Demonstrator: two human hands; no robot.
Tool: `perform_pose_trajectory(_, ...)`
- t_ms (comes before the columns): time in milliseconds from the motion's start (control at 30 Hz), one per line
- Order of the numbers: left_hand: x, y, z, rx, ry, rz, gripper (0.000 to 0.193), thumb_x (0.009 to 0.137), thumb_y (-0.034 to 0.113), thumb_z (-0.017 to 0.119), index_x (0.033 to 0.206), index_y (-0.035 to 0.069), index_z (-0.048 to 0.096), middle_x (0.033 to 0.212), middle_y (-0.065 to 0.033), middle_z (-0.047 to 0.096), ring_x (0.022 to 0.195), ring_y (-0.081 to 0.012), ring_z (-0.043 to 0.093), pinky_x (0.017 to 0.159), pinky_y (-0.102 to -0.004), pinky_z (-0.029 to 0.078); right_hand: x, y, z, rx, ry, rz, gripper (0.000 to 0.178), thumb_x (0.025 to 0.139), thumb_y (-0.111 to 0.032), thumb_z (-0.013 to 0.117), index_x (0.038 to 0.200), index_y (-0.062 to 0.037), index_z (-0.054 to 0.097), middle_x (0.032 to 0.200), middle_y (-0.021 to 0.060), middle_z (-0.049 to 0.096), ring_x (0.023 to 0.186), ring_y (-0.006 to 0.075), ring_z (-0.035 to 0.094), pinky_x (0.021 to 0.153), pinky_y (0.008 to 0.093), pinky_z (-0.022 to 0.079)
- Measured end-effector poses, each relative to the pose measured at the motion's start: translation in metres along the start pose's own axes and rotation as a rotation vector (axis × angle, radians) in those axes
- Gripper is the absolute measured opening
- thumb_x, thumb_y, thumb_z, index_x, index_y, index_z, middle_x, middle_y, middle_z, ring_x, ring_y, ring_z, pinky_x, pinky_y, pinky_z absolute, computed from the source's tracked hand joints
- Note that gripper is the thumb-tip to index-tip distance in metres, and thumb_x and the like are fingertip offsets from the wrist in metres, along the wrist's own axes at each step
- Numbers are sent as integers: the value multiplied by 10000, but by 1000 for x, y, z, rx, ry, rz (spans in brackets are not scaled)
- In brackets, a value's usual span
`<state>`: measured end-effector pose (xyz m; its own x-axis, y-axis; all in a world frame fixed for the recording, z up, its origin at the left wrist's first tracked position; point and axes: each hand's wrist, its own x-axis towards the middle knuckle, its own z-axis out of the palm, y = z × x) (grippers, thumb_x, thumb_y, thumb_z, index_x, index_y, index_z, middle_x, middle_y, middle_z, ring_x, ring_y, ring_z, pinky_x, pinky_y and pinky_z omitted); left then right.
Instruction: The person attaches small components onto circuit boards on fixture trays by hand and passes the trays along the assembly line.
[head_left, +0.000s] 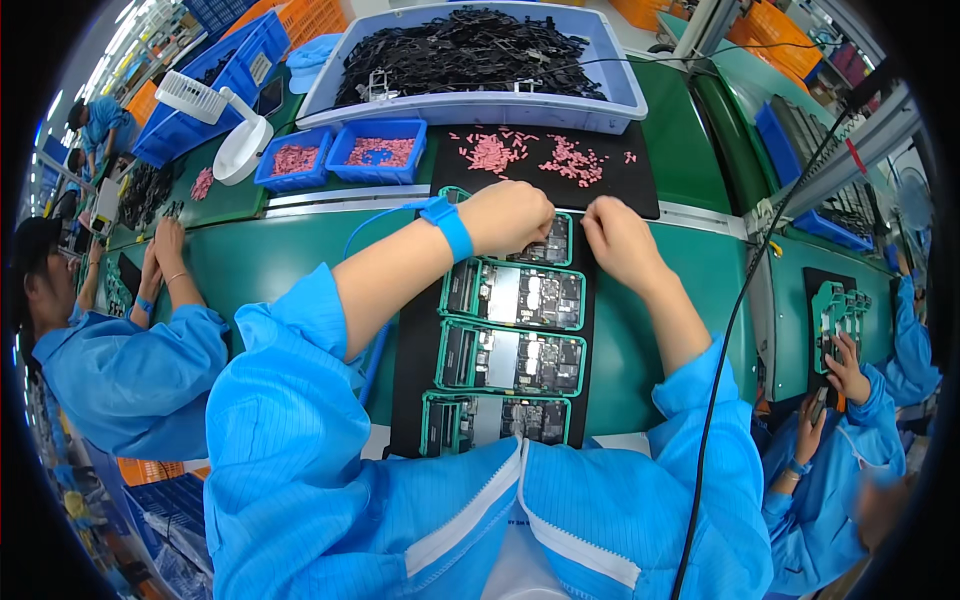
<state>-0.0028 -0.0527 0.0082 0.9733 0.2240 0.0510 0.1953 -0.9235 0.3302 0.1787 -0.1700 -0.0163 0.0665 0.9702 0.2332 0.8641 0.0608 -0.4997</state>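
A column of several green-framed phone trays, each with exposed circuit boards, lies on a black mat in front of me. My left hand (512, 218), with a blue wrist strap (447, 226) on its wrist, is over the farthest phone tray (548, 246) and covers part of it. Its fingers are curled closed, and whatever they hold is hidden. Just right of that tray, my right hand (622, 243) hovers with thumb and fingers pinched; nothing can be made out between them. Nearer to me lie a second phone tray (530, 294), a third phone tray (513, 358) and a fourth phone tray (500, 422).
Small pink pieces (490, 152) lie in piles on a black pad beyond my hands. Two blue bins (378, 172) of pink pieces stand left of it, near a white fan (240, 150). A large tub (470, 114) holds black parts. A black cable (716, 390) hangs at right; co-workers sit either side.
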Motion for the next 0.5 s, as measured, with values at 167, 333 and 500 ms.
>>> perform_pose_trajectory(167,-1,12,7,79,-30,-15,78,734,146,673,757,74,692,787,-128,678,794,-311,657,722,-409,522,-44,-7,4,1,-4,-45,81,839,-84,583,843,-9,553,845,173,598,822,357,584,733,428,477)
perform_pose_trajectory(333,-1,26,3,420,-52,41,62,693,130,674,727,81,693,765,-104,675,792,-282,652,696,-383,505,-53,-8,11,-90,58,-92,57,814,-52,578,845,-12,551,824,168,586,826,352,587,738,425,482)
perform_pose_trajectory(500,-2,46,1,598,-58,100,47,698,119,651,731,106,682,784,-46,660,826,-225,619,724,-334,460,-56,-8,9,-104,75,-111,40,815,-49,571,832,-14,561,820,167,588,815,352,590,738,428,485)
